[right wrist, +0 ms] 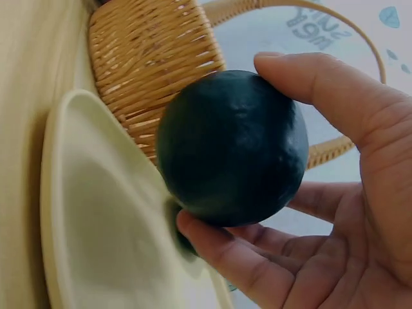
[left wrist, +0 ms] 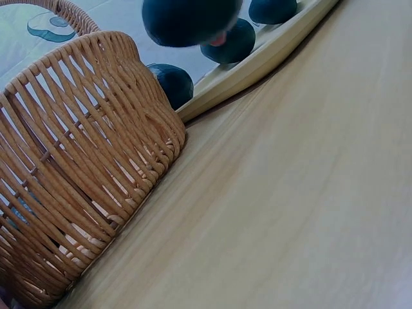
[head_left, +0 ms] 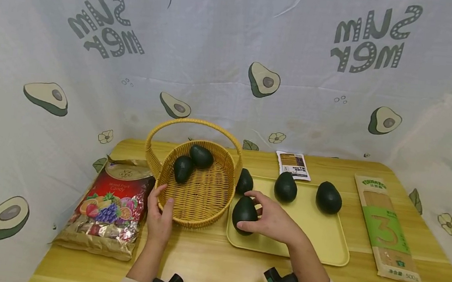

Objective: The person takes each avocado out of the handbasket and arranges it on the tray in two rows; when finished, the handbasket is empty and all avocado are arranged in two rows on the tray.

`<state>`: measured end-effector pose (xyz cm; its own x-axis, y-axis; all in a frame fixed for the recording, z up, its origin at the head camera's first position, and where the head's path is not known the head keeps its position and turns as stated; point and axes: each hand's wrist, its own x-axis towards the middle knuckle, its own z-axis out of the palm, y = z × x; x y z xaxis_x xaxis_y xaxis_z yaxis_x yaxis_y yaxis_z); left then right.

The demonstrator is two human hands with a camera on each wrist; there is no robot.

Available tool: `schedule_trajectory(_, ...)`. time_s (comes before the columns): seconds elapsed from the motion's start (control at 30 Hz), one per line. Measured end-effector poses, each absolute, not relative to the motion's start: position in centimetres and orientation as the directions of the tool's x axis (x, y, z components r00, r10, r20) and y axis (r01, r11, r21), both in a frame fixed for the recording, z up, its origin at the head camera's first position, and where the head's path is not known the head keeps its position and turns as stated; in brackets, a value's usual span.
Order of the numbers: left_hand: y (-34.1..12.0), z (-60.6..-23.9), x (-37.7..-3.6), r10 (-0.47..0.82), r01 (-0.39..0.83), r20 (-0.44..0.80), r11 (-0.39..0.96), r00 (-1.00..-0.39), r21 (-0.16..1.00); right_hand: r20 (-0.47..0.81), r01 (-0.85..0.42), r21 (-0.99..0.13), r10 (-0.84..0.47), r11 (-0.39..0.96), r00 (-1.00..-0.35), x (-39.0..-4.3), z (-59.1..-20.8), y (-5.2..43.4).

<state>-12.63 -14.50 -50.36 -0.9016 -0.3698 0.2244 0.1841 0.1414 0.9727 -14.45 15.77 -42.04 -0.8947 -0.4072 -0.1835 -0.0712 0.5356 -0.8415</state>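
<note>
The avocado [head_left: 245,215] you hold is dark green, almost black, with glossy, faintly bumpy skin; it is plump, and its narrower end points up. It is raised above the left end of the yellow tray [head_left: 311,237]. Your right hand [head_left: 273,219] grips it between thumb and fingers, reaching in from the right. Your left hand [head_left: 159,223] is beside the near left rim of the woven basket [head_left: 192,222], its thumb and fingers relaxed and parted; you cannot tell how firmly it touches. Two more avocados [head_left: 201,157] lie in that basket, and three others [head_left: 286,187] are on the tray. On the bench [head_left: 196,266] to your left, a red-and-gold bag [head_left: 107,206] reads "Mixed Fruit Candy". To your right, a long packet [head_left: 388,227] shows a large "3" and "500g". Behind the tray, a white packet's [head_left: 293,165] print is too small to read. The cloth backdrop [head_left: 219,44] says "summer" twice.
</note>
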Motion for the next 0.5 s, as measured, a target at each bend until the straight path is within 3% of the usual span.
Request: schedule_trajectory(0.5,-14.5,-50.2,-12.5,-0.37,0.15,0.195,0.148,-0.908,0.978,-0.21,-0.14,-0.736,-0.42,0.662,-0.883,-14.6,-43.8,14.2)
